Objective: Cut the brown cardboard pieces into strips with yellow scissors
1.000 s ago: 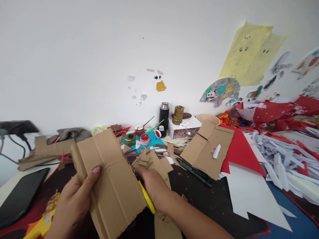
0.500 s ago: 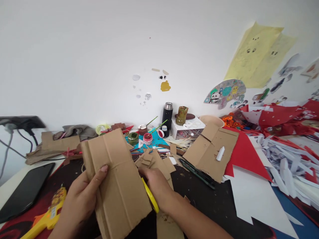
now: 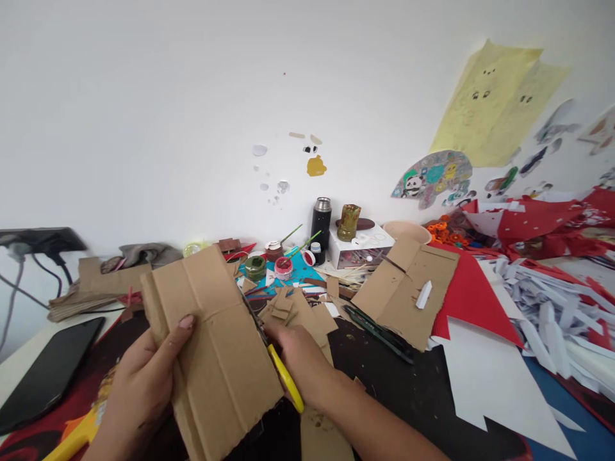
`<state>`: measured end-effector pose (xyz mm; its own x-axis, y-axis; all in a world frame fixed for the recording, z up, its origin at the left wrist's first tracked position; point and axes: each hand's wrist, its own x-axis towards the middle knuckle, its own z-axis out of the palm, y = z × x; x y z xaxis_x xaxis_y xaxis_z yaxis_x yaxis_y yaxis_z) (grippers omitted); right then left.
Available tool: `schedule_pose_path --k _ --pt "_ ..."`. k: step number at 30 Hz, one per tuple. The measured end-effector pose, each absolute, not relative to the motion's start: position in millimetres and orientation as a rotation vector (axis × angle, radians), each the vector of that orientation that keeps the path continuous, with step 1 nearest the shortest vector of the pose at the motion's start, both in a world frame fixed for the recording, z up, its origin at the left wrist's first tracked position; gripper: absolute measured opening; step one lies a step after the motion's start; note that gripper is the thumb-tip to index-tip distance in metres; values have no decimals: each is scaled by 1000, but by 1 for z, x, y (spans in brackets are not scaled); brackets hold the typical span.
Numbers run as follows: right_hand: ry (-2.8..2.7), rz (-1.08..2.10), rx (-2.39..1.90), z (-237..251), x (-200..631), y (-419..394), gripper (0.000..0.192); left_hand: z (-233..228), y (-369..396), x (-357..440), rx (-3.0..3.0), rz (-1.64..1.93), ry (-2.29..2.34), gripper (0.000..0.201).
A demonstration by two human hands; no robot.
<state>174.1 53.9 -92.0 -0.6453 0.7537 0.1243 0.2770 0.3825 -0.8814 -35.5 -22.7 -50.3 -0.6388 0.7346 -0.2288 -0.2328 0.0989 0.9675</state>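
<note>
Since the earlier frame, your cardboard sheet (image 3: 211, 346) has tilted leftward at lower centre. Head view: your left hand (image 3: 144, 384) pinches its left edge; your right hand (image 3: 300, 358) closes around yellow-handled scissors (image 3: 283, 378) at its right edge. Blades near your left fingers risk a nick if the sheet slips.

L hand (image 3: 144, 378) w/ cardboard (image 3: 211, 346), R hand (image 3: 300, 362) w/ scissors (image 3: 283, 378)

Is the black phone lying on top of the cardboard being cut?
No, the black phone lies on the table's left edge, apart from the cardboard sheet.
</note>
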Motion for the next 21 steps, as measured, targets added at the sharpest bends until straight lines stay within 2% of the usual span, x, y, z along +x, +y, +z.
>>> schedule_pose_path --k 3,9,17,21 --pt "-2160 1226 -844 -90 174 55 35 -49 -24 -34 515 1650 1643 51" --pt "-2182 1220 -834 -87 175 55 35 -49 -22 -35 517 1605 1616 71" --pt "-2276 1176 -843 -80 178 53 48 -44 -23 -33 504 1630 1641 76" --pt "-2263 1177 -856 -78 178 52 45 -44 -23 -32 506 1615 1634 81"
